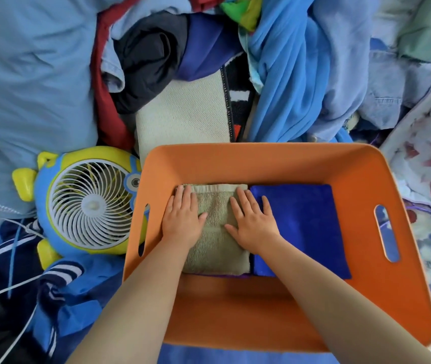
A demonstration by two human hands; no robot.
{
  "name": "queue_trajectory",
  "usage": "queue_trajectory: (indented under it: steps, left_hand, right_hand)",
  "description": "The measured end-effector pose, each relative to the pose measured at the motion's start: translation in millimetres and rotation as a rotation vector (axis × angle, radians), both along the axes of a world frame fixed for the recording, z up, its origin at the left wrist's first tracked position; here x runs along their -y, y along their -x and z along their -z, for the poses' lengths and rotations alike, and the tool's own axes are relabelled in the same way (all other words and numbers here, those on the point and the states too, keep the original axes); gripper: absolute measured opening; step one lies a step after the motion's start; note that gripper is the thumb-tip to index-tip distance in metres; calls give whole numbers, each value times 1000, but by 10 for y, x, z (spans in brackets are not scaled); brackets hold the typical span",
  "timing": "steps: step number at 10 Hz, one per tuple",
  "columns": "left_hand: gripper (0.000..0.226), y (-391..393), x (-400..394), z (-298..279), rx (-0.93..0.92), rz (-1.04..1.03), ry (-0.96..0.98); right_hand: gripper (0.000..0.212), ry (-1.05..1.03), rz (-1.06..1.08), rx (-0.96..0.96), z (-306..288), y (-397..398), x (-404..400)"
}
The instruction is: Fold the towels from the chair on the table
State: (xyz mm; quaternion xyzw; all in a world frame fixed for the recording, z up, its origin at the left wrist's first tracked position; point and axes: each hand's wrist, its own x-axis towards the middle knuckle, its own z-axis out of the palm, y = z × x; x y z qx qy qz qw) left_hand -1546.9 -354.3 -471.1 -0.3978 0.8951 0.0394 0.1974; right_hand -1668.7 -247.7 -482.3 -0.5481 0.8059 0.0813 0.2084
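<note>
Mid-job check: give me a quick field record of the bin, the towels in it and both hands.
bin: orange bin, side handle slots
towel 1: folded beige towel, left part of the bin floor
towel 2: folded blue towel, right of the beige one, edges meeting
left hand: flat on the beige towel, fingers straight
right hand: flat on the beige towel, outer fingers reaching the blue towel
beside bin: small fan, on its left

Under both hands lies an olive-green towel (215, 248); right of them a royal-blue towel (303, 227); around them an orange bin (261, 164); left, a blue-and-yellow fan (88, 203) with white grille.
</note>
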Motion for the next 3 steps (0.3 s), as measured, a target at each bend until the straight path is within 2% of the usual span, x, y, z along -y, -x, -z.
queue_trajectory:
  steps: [2, 3]
  left_hand:
    - [56, 132, -137, -346, -72, 7, -91]
    - [49, 108, -344, -557, -134, 90, -83]
  right_hand:
    - [61, -47, 41, 138, -369, 61, -126]
    - [55, 41, 92, 208, -649, 84, -286]
